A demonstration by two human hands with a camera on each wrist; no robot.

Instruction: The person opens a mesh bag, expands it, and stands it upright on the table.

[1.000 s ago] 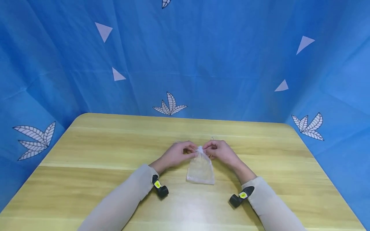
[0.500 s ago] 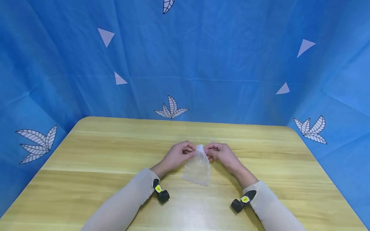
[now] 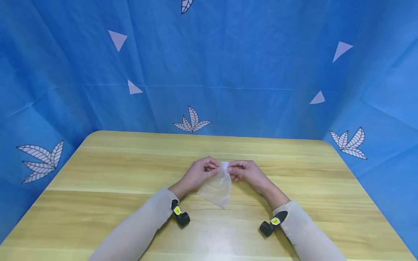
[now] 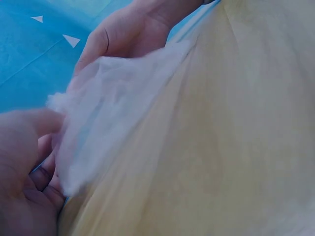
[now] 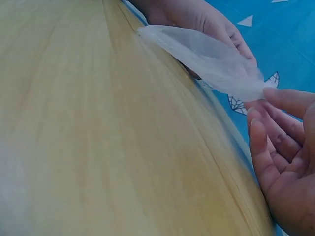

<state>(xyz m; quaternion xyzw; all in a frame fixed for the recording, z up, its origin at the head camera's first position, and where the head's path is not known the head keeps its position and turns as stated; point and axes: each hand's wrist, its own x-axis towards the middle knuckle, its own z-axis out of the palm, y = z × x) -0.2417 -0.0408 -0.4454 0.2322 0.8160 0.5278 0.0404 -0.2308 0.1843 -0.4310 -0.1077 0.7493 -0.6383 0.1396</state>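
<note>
A small sheer white drawstring pouch (image 3: 215, 189) hangs between the hands in the head view, gathered at its top and spread wider at its bottom. My left hand (image 3: 199, 173) pinches the left side of the gathered neck between thumb and fingers. On the other side, my right hand (image 3: 249, 174) pinches the neck too. The left wrist view shows the thin fabric of the pouch (image 4: 115, 96) tilted above the table. From the right wrist, the pouch (image 5: 211, 61) narrows toward the thumb and fingertips of the right hand (image 5: 293, 157). Its drawstrings are hard to make out.
A light wood-grain table (image 3: 114, 166) with rounded far corners lies under both hands. Behind it and at its sides hangs a blue cloth (image 3: 261, 65) printed with white triangles and leaves. Each sleeved wrist wears a small black camera (image 3: 183, 219).
The pouch's lower end has swung to the left and its body now slants. Both hands keep hold of the neck, having shifted only slightly.
</note>
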